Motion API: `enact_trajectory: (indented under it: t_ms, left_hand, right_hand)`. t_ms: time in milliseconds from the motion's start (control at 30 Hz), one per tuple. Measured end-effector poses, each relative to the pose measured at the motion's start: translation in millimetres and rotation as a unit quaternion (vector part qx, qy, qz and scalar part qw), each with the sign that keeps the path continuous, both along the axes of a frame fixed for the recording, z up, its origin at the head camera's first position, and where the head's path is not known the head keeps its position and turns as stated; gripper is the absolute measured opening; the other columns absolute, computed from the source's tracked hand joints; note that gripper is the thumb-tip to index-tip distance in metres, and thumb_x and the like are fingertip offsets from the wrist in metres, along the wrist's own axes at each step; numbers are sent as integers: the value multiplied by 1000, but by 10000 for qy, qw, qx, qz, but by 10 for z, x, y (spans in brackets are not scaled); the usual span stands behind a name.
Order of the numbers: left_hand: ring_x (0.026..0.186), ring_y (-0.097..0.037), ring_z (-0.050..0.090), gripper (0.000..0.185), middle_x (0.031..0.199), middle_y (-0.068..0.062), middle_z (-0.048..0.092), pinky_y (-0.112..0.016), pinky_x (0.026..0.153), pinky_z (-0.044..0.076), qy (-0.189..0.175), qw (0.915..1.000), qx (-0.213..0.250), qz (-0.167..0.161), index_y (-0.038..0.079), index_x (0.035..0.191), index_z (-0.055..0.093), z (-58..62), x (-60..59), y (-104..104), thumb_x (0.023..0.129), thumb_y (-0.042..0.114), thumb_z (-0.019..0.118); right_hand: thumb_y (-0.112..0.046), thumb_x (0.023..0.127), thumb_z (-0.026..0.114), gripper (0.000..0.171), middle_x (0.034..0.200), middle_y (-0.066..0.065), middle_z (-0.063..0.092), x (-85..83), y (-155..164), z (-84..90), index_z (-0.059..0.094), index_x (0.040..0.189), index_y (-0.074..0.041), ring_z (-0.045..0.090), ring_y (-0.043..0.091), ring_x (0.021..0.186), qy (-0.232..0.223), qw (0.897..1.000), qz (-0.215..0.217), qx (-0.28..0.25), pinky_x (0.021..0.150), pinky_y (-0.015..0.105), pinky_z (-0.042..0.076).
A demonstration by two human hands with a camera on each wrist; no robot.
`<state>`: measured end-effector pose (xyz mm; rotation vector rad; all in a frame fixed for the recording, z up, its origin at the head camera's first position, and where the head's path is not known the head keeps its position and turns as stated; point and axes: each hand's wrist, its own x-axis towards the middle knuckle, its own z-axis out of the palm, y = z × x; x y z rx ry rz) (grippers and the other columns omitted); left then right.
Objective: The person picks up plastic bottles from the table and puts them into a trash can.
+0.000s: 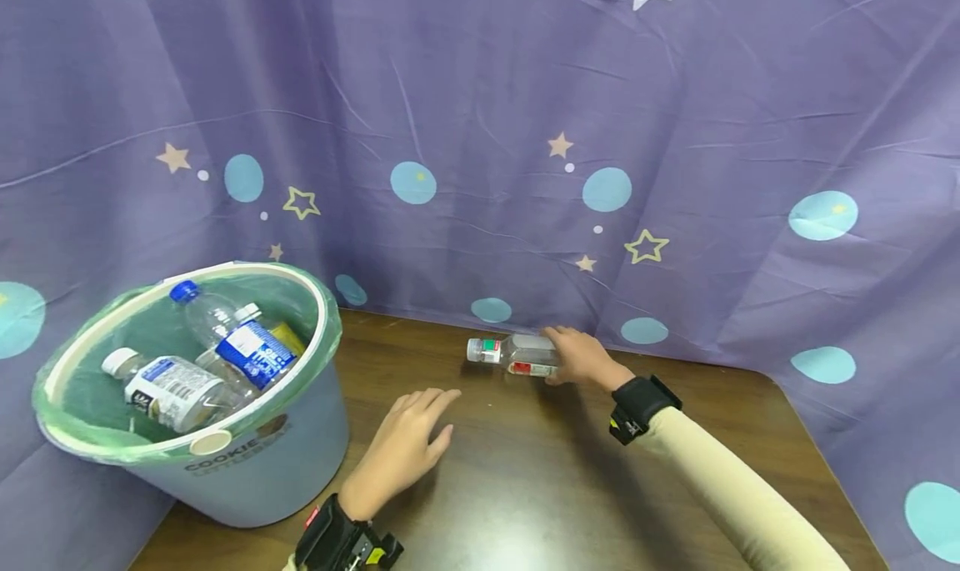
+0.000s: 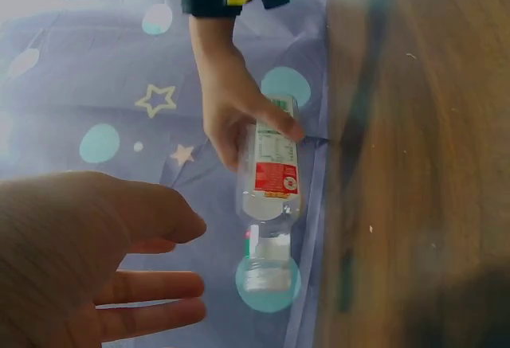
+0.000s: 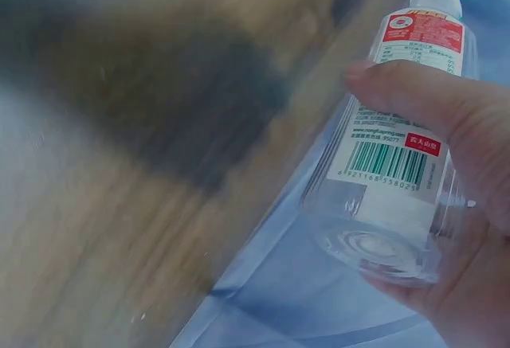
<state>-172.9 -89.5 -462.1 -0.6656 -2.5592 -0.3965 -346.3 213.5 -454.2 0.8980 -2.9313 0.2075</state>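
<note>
A clear plastic bottle (image 1: 513, 354) with a red and white label lies on its side at the far edge of the brown table (image 1: 525, 488), cap pointing left. My right hand (image 1: 581, 358) grips its base end, thumb across the label; the same bottle (image 3: 394, 137) and the thumb show close up in the right wrist view. The bottle (image 2: 271, 181) also shows in the left wrist view with the right hand (image 2: 235, 113) around it. My left hand (image 1: 405, 446) hovers over the table's middle, fingers spread and holding nothing; its fingers (image 2: 151, 292) are straight.
A pale blue bin (image 1: 247, 463) with a green liner stands at the table's left edge and holds several plastic bottles (image 1: 240, 338). A purple curtain (image 1: 525, 137) with stars and dots hangs close behind the table and down its right side.
</note>
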Motion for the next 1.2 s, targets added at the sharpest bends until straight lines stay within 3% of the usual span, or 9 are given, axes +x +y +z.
enact_trajectory:
  t_ms: [267,533,833,1033,1200]
  left_hand:
    - [124,-31,61,69,134,-16,63,-48,103,50,579,9977,56,-360,7,140,58,108,-74,155,80,22,86]
    - [127,-31,59,82,136,-14,62,-49,103,48,1063,9933,-380,-245,9,142,56,174,-126,264,71,30,92]
    - [103,-21,67,77,109,0,72,-43,97,51,1345,9881,-740,-103,17,136,62,176,-132,353,66,33,93]
    - [83,-17,69,68,94,3,74,-32,78,55,1622,9825,-911,49,16,127,67,137,-141,415,66,32,92]
    - [67,-15,65,53,81,3,70,-27,59,50,1625,9823,-929,36,14,110,69,104,-136,442,65,30,92]
  right_hand:
    - [-33,64,95,84,115,15,68,657,1,178,58,134,-5,68,33,97,639,9956,470,-495,79,49,57]
    - [-36,62,96,87,112,7,68,1135,-50,394,59,135,-9,66,24,95,1000,9923,519,-505,78,43,56]
    - [-36,60,97,85,110,3,68,1417,-77,407,60,133,-12,66,22,94,1216,9888,672,-548,78,41,57]
    - [-38,59,98,86,112,3,68,1496,-97,388,60,132,-13,68,24,97,1289,9872,785,-518,84,43,58]
    - [-42,62,96,87,113,3,68,1536,-94,395,59,135,-13,68,25,100,1194,9888,775,-457,89,44,58]
